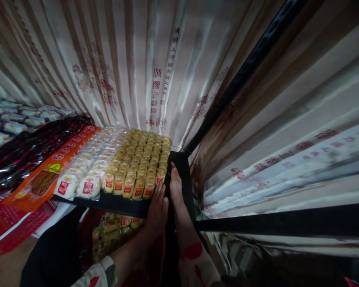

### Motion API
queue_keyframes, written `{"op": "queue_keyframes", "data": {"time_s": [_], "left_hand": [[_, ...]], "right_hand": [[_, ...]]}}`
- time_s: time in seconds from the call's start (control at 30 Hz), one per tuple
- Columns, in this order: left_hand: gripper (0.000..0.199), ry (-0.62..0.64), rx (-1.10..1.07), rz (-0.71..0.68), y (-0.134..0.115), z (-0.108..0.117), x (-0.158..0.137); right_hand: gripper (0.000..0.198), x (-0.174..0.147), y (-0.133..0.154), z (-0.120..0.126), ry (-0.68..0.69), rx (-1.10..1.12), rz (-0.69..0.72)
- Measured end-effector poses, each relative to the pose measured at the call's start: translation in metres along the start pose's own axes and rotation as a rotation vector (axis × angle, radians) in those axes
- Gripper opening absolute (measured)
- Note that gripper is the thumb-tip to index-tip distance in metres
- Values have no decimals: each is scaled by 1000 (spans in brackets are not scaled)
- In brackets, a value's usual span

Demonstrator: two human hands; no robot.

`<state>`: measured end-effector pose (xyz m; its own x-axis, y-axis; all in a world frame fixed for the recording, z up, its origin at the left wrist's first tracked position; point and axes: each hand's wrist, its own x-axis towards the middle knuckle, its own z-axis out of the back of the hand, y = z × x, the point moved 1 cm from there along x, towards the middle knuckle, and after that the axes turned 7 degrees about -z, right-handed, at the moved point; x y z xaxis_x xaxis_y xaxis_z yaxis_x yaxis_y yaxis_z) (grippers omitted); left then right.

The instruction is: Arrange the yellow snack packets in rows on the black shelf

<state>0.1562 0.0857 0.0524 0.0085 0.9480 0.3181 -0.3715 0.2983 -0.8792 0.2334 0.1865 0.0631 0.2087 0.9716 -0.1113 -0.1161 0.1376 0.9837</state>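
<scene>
Rows of small yellow-wrapped snack packs point(139, 163) stand close together on a black shelf point(119, 202). My left hand point(158, 209) lies with its fingers stretched out against the front right corner of these rows. On their right side, my right hand point(176, 185) is held flat over the black surface, its fingers straight and pointing away from me. Neither hand grips anything. White round packs point(89, 185) in clear wrappers with red labels line up to the left of the yellow ones.
An orange snack bag point(44, 179) and dark shiny packages point(32, 153) lie further left, with white packs point(16, 119) behind. Below the shelf, more yellow packs point(113, 229) sit in a red basket. A pleated curtain point(131, 59) and a black frame bar point(242, 83) border the display.
</scene>
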Motion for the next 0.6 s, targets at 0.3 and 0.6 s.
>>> {"op": "queue_keyframes", "data": {"time_s": [0.3, 0.6], "left_hand": [[51, 21, 5, 56, 5, -3, -1], [52, 37, 16, 84, 7, -7, -1]], "right_hand": [[76, 14, 5, -18, 68, 131, -69], [67, 42, 8, -26, 147, 353, -79]]}}
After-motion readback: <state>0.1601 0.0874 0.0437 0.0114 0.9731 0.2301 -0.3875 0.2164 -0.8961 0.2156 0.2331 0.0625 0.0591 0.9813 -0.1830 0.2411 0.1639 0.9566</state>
